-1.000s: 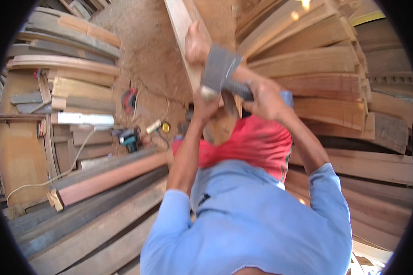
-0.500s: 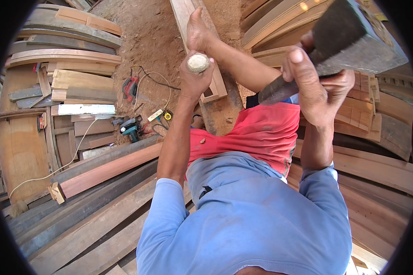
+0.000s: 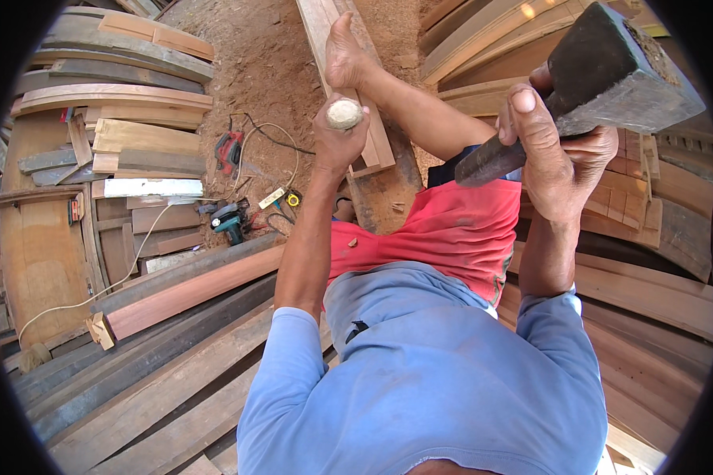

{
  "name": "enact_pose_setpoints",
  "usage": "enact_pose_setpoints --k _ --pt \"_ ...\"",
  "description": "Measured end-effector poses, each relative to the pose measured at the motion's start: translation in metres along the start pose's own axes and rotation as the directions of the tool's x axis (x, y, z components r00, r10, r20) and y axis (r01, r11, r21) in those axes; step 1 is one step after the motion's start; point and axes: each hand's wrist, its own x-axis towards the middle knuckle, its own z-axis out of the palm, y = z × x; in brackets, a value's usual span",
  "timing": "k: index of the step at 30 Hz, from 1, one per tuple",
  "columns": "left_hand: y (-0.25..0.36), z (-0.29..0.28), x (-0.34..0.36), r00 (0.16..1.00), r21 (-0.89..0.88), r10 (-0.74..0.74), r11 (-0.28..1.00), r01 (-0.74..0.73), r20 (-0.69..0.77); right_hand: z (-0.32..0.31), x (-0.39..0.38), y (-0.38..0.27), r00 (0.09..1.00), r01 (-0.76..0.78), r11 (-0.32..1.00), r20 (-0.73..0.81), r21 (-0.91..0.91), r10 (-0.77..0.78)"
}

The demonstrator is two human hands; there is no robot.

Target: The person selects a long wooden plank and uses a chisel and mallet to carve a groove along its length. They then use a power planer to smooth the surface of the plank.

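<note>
Left hand: the left hand (image 3: 339, 136) is curled into a fist around a round handle (image 3: 345, 113), whose pale, blunt end faces up; the lower part of that tool is hidden behind the hand.
Right hand: the right hand (image 3: 558, 162) is wrapped around the handle of a mallet (image 3: 602, 71), gripping it close under the head, with the thumb turned upward.
Mallet: dark and blocky, raised at the upper right, well apart from the round handle; its grip end slants down to the left, over the shorts.
Wooden beam: the wooden beam (image 3: 379, 150) lies on the ground beyond the left hand, with a slot near its closest end.
Foot: a bare foot (image 3: 345, 59) is over the beam, beyond the left hand.
Clothes: red shorts (image 3: 432, 214) and a blue shirt (image 3: 428, 372); a small wood chip (image 3: 352, 242) lies on the shorts.
Dirt floor: on the dirt floor (image 3: 253, 63), left of the left hand, are a red power tool (image 3: 228, 152), a teal power tool (image 3: 230, 224) and a yellow tape measure (image 3: 293, 199).
Planks: stacked planks (image 3: 146, 118) fill the left side, and more boards (image 3: 650, 293) lie on the right.
</note>
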Motion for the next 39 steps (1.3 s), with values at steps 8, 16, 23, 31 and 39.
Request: enact_pose_setpoints --k 8,16,23,31,39 --pt "0.007 0.0 -0.001 0.996 0.067 0.09 0.994 -0.088 -0.023 0.005 -0.001 0.001 0.998 -0.055 0.998 0.014 -0.01 0.055" --pt "0.012 0.004 -0.012 0.99 0.05 0.138 0.989 -0.139 0.029 0.041 -0.016 0.085 0.842 0.191 0.712 0.486 -0.676 0.236" --pt "0.001 0.004 -0.012 0.995 0.033 0.102 0.994 -0.102 0.003 0.041 0.036 0.02 0.867 0.059 0.838 0.444 -0.542 0.226" --pt "0.022 -0.001 -0.008 0.992 -0.019 0.087 0.996 -0.089 -0.091 0.026 0.054 -0.031 0.994 0.102 0.984 0.052 -0.148 -0.095" --pt "0.015 -0.005 -0.002 0.99 0.026 0.116 0.993 -0.114 -0.076 0.02 0.032 -0.021 1.0 0.013 0.99 0.002 -0.14 -0.013"
